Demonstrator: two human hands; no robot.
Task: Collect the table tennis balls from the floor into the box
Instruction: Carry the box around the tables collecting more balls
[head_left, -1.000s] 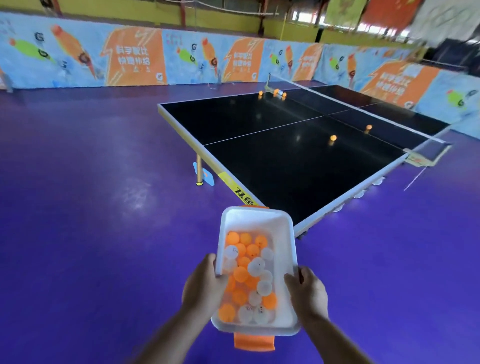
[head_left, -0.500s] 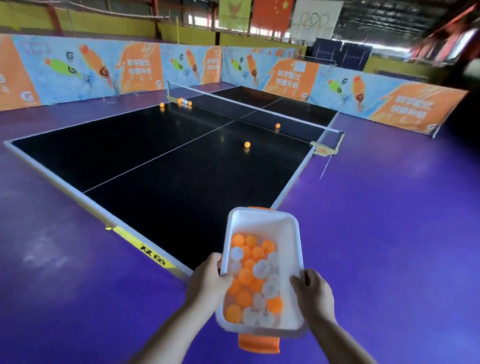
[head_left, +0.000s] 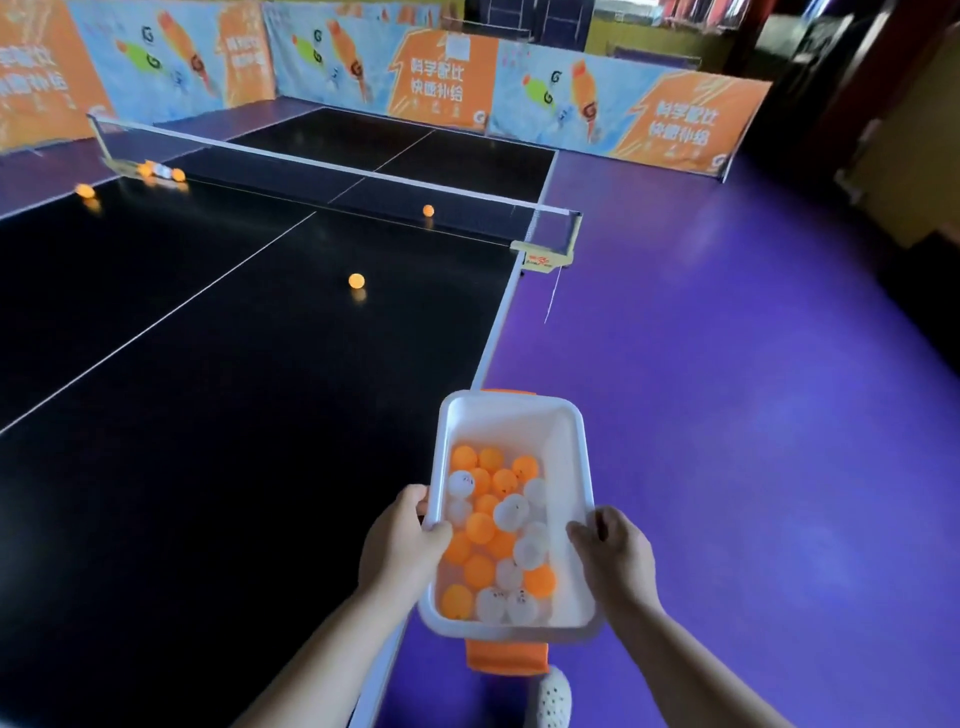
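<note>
A white plastic box with orange handle tabs is held in front of me, over the right edge of the table. Several orange and white table tennis balls fill its near half. My left hand grips the box's left rim with the thumb inside. Its right rim is held by my right hand. Loose orange balls lie on the black table: one mid-table, one by the net, one far left and a small cluster at the net's left post.
The black table tennis table fills the left half, its net stretched across with a clamp at the right edge. Purple floor spreads to the right. Printed barriers ring the court. A white shoe shows below the box.
My view has swung right and moved closer to the table's right side; the net and barriers shifted left in view. Both hands keep the same grip on the box.
</note>
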